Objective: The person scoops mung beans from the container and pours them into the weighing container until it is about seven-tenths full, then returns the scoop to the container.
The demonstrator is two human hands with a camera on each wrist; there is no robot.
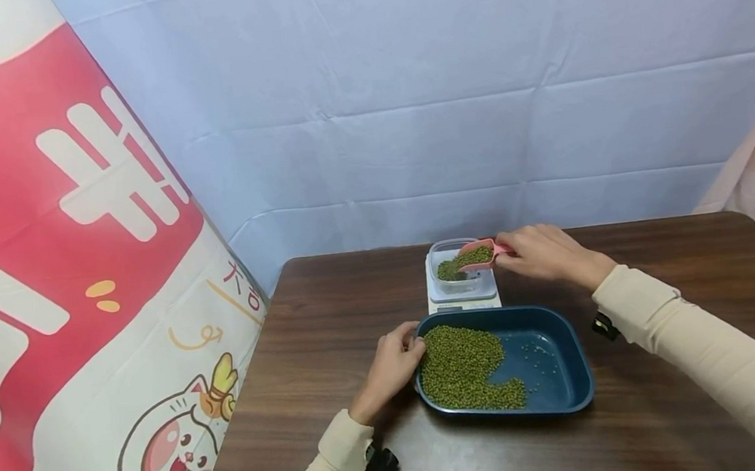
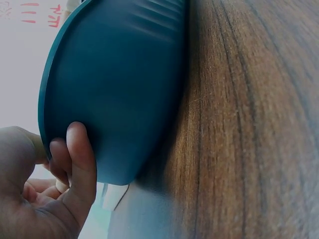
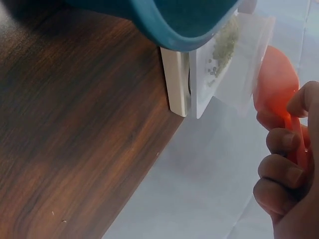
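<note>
My right hand (image 1: 539, 252) grips the handle of a pink scoop (image 3: 276, 82) loaded with green mung beans. The scoop overhangs the rim of a clear plastic container (image 1: 450, 245), which has some beans at its bottom. Under the container is a white kitchen scale (image 1: 464, 304). In the head view my left hand (image 1: 393, 361) is at the left rim of a blue tray (image 1: 557, 370). Its thumb and fingers (image 2: 79, 149) pinch that rim in the left wrist view. Mung beans (image 1: 462, 371) are heaped in the tray's left part, with a few scattered grains on the right.
All of this stands on a dark wooden table (image 1: 329, 301), the scale near its back edge. Behind hangs a pale cloth (image 1: 410, 149). A red and white printed banner (image 1: 66, 258) covers the left side.
</note>
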